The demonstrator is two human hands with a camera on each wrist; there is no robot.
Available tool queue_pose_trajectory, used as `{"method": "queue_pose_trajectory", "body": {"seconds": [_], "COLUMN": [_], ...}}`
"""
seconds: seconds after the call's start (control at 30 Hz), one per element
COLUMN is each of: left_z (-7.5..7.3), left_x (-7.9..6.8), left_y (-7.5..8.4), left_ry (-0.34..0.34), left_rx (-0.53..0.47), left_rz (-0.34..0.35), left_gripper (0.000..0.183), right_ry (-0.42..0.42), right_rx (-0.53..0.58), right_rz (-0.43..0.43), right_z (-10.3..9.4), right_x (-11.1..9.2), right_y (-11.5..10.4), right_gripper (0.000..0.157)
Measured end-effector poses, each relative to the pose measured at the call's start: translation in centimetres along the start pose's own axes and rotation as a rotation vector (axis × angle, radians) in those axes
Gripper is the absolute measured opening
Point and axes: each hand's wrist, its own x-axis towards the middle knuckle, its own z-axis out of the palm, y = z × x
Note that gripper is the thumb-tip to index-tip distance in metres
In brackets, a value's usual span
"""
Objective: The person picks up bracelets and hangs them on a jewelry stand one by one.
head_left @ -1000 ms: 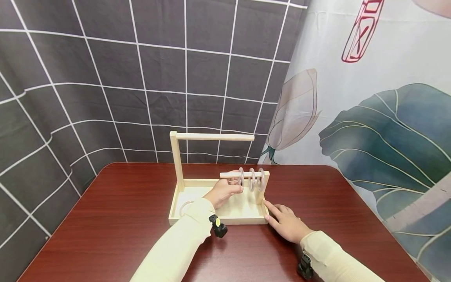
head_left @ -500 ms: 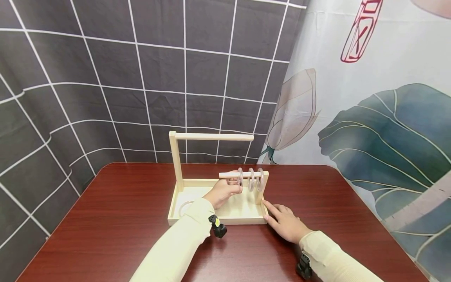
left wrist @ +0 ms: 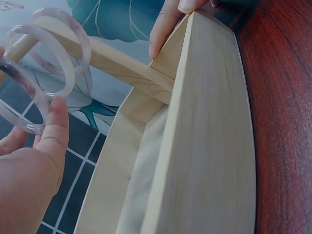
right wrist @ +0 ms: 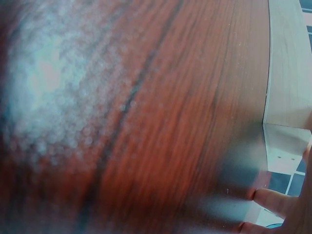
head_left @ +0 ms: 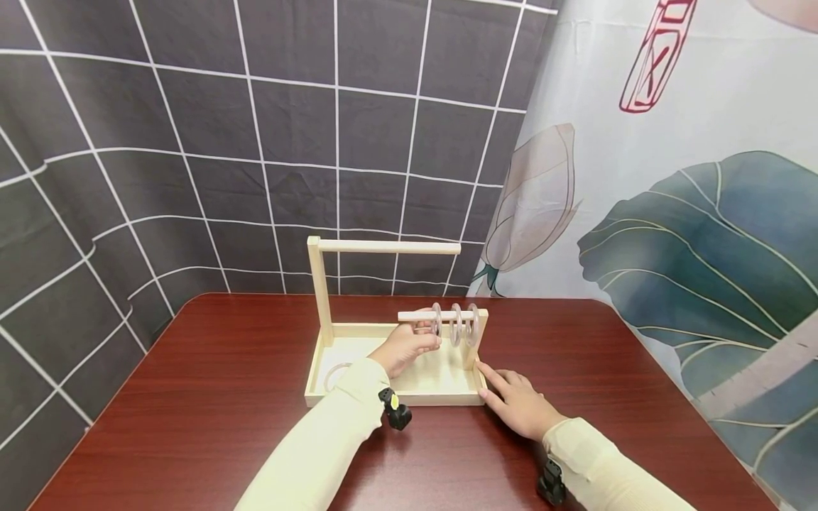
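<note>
My left hand (head_left: 405, 348) pinches a translucent, greyish-pink bangle (head_left: 437, 311) between thumb and fingers. This bangle hangs around the lower wooden bar (head_left: 409, 316) of a display stand, left of two similar bangles (head_left: 456, 335) near the bar's post. In the left wrist view, the held bangle (left wrist: 33, 91) has a darker patch. My right hand (head_left: 520, 409) lies at the right end of the stand's wooden tray (head_left: 441, 400), straight fingers touching its edge. Another bangle (head_left: 328, 377) lies in the tray's left part, partly hidden by my left sleeve.
A taller post (head_left: 322, 291) rises at the tray's left rear, carrying a long upper bar (head_left: 390, 247) with nothing on it. The stand sits on a reddish-brown table (head_left: 230, 355). Behind hang a dark checked cloth (head_left: 287, 128) and a floral curtain (head_left: 594, 85).
</note>
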Motion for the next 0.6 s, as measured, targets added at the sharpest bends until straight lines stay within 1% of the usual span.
{"method": "queue_pose_trajectory", "body": {"seconds": [0.2, 0.43, 0.6], "left_z": [0.03, 0.04, 0.02], "left_x": [-0.08, 0.09, 0.04], "left_y": [0.08, 0.07, 0.17], "left_ry": [0.000, -0.007, -0.032], "left_rx": [0.008, -0.003, -0.001], "left_rz": [-0.011, -0.026, -0.027], "left_gripper": [0.051, 0.062, 0.065], "right_ry": [0.002, 0.014, 0.019], "right_rx": [0.004, -0.003, -0.005], "right_rz": [0.005, -0.005, -0.009], "right_z": [0.03, 0.10, 0.15], "right_x": [-0.01, 0.09, 0.09], "right_y": [-0.02, 0.06, 0.11], "right_gripper": [0.061, 0.060, 0.059]}}
